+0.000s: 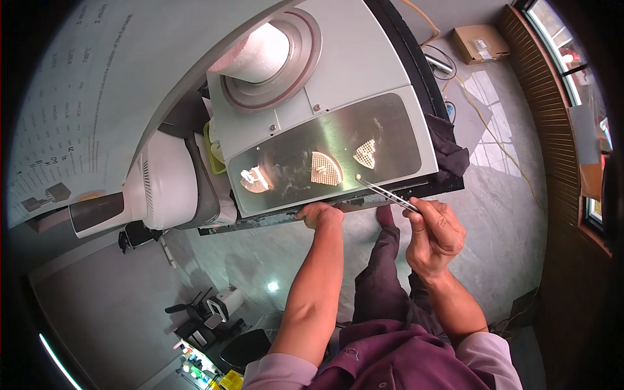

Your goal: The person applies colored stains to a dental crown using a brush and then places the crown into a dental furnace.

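Observation:
My right hand pinches a pair of metal tweezers whose tips reach over the front of a brushed metal plate. A tiny pale piece shows at the tips. On the plate lie three broken beige pieces of perforated honeycomb tray: a left piece with small white objects on it, a rounded middle piece carrying a small pale object, and a triangular right piece, nearest the tweezers. My left hand curls at the dark bench edge, its fingertips partly hidden.
Behind the plate stands the grey machine housing with a round, brightly lit white chamber. A white-and-grey device is at the left. Dark cloth hangs at the bench's right end. A cardboard box and cables lie on the floor.

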The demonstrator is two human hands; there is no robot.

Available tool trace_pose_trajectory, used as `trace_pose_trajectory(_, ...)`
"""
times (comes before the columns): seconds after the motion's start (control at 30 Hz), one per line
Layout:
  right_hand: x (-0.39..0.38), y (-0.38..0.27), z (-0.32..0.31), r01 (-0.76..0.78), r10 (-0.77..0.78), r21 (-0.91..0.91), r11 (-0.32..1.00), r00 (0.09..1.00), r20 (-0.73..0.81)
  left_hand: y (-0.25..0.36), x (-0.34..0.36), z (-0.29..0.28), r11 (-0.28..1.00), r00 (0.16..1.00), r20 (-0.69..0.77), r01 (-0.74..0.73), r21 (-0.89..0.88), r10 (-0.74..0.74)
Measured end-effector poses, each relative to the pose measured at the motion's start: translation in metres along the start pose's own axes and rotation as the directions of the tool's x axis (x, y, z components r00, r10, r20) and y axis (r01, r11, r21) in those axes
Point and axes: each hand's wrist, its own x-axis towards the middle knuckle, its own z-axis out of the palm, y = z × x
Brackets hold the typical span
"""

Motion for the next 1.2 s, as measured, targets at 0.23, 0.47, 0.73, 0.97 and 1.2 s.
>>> trace_pose_trajectory(0.23,-0.002,0.001,0.0,0.04,-0.04,0.021,0.999,0.999,-0.017,0.0,0.0,0.0,1.0,1.0,0.001,-0.007,0.006,0.007)
trace_pose_trajectory(0.47,-0.002,0.0,0.0,0.073,-0.072,0.044,0.996,0.997,-0.026,0.0,0.001,0.0,0.999,1.0,-0.006,0.012,-0.032,-0.012)
trace_pose_trajectory(0.73,-0.001,-0.004,-0.003,0.055,-0.054,0.027,0.998,0.998,-0.011,-0.001,0.002,0.0,1.0,1.0,0.014,-0.001,-0.018,0.001)
trace_pose_trajectory(0.97,0.002,-0.009,-0.007,-0.178,0.177,0.07,0.982,0.984,0.008,0.001,-0.005,-0.002,0.999,0.999,0.032,0.015,-0.043,-0.014)
trace_pose_trajectory(1.2,0.011,-0.016,-0.014,-0.17,0.169,0.021,0.985,0.985,0.034,-0.001,0.001,-0.002,0.999,0.999,0.051,0.013,-0.036,-0.012)
